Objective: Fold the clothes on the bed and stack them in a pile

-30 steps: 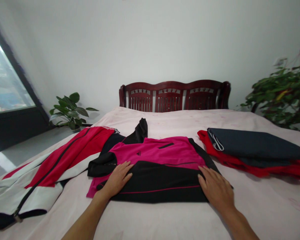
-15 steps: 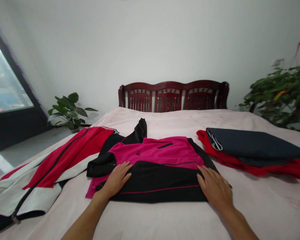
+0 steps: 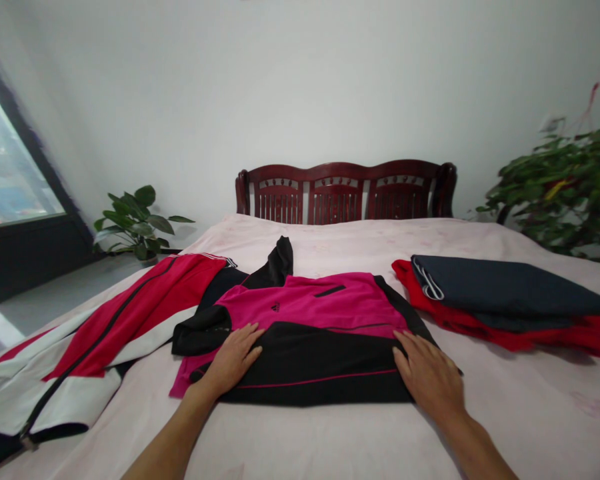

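A magenta and black track jacket (image 3: 300, 303) lies in front of me, its near black sleeve laid across the body and the far sleeve stretching toward the headboard. My left hand (image 3: 236, 359) rests flat on it near the collar, fingers out. Over the hem and cuff end, my right hand (image 3: 427, 370) lies flat with fingers stretched. Neither hand grips the cloth. To the left is a red, white and navy zip jacket (image 3: 125, 333), spread out and touching the magenta one. Folded navy clothing (image 3: 510, 287) sits on red clothing (image 3: 535, 339) at the right.
The bed has a pale pink sheet (image 3: 330, 440) and a dark wooden headboard (image 3: 335, 190) against the wall. A potted plant (image 3: 137, 223) stands on the floor at left, and a leafy plant (image 3: 565, 190) is beyond the bed's right side. A glass door (image 3: 20, 160) is far left.
Both hands stay in the same places on the magenta and black track jacket. The view has shifted very slightly; the clothes lie as before.
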Demonstrator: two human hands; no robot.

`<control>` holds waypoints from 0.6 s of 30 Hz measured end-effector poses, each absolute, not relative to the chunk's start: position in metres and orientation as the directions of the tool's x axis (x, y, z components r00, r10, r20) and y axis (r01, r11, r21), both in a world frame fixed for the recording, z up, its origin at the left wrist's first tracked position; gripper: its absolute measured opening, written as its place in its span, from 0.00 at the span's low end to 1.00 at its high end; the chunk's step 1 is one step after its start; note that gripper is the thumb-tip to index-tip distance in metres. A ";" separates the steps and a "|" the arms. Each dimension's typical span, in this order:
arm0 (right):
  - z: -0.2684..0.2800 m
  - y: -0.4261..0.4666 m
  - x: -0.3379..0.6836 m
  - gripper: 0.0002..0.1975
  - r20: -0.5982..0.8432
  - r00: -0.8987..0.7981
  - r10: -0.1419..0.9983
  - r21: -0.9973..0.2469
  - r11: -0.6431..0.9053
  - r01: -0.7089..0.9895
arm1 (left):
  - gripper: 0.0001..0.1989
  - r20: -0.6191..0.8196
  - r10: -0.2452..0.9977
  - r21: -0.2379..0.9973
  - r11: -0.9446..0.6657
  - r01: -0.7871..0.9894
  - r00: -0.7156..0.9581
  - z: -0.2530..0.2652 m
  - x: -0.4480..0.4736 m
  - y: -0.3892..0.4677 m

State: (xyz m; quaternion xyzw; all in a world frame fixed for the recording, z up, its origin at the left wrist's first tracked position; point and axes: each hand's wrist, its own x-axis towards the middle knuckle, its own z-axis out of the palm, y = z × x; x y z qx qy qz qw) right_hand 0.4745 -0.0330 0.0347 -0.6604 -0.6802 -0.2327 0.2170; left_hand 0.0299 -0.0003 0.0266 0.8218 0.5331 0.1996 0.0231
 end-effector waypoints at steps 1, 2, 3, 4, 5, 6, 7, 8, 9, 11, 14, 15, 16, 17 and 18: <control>0.035 -0.033 0.475 0.21 0.603 -0.033 0.797 0.027 0.020 0.999 | 0.22 0.308 0.884 0.251 -0.432 0.866 0.351 0.026 0.030 0.000; 0.035 -0.033 0.475 0.21 0.603 -0.031 0.797 0.026 0.019 0.999 | 0.22 0.312 0.882 0.251 -0.434 0.866 0.352 0.026 0.030 0.000; 0.035 -0.033 0.475 0.21 0.602 -0.029 0.798 0.026 0.017 1.000 | 0.22 0.314 0.881 0.250 -0.436 0.865 0.353 0.026 0.030 0.000; 0.034 -0.033 0.475 0.21 0.600 -0.028 0.799 0.027 0.014 1.000 | 0.22 0.314 0.881 0.250 -0.437 0.864 0.354 0.026 0.030 0.000; 0.034 -0.033 0.475 0.21 0.598 -0.026 0.801 0.029 0.011 1.000 | 0.22 0.315 0.880 0.249 -0.437 0.864 0.354 0.027 0.030 0.000; 0.034 -0.032 0.475 0.21 0.596 -0.025 0.803 0.030 0.009 1.000 | 0.22 0.317 0.880 0.249 -0.437 0.864 0.354 0.027 0.030 0.000; 0.033 -0.032 0.475 0.21 0.595 -0.023 0.803 0.031 0.006 1.000 | 0.22 0.318 0.879 0.248 -0.438 0.864 0.354 0.028 0.030 -0.001; 0.033 -0.032 0.475 0.21 0.596 -0.021 0.803 0.032 0.002 0.999 | 0.22 0.319 0.879 0.246 -0.438 0.865 0.354 0.028 0.030 -0.001; 0.033 -0.032 0.475 0.21 0.597 -0.023 0.802 0.035 0.003 0.999 | 0.22 0.316 0.880 0.244 -0.437 0.866 0.356 0.028 0.031 -0.001; 0.034 -0.033 0.475 0.21 0.598 -0.030 0.801 0.042 0.007 0.999 | 0.22 0.306 0.882 0.238 -0.436 0.868 0.359 0.028 0.031 -0.001; 0.035 -0.033 0.474 0.21 0.606 -0.037 0.795 0.049 0.010 0.999 | 0.22 0.308 0.880 0.236 -0.440 0.867 0.362 0.027 0.030 0.000; 0.035 -0.034 0.474 0.20 0.610 -0.036 0.791 0.048 0.009 0.999 | 0.22 0.316 0.877 0.236 -0.443 0.865 0.363 0.027 0.030 0.000; 0.036 -0.034 0.474 0.20 0.614 -0.036 0.788 0.049 0.008 0.999 | 0.22 0.325 0.873 0.236 -0.446 0.863 0.363 0.026 0.029 0.000; 0.036 -0.034 0.474 0.20 0.618 -0.037 0.786 0.050 0.008 0.999 | 0.22 0.333 0.871 0.236 -0.448 0.862 0.361 0.026 0.029 0.001; 0.035 -0.034 0.474 0.20 0.621 -0.038 0.783 0.051 0.008 0.999 | 0.22 0.337 0.870 0.235 -0.447 0.863 0.359 0.025 0.029 0.001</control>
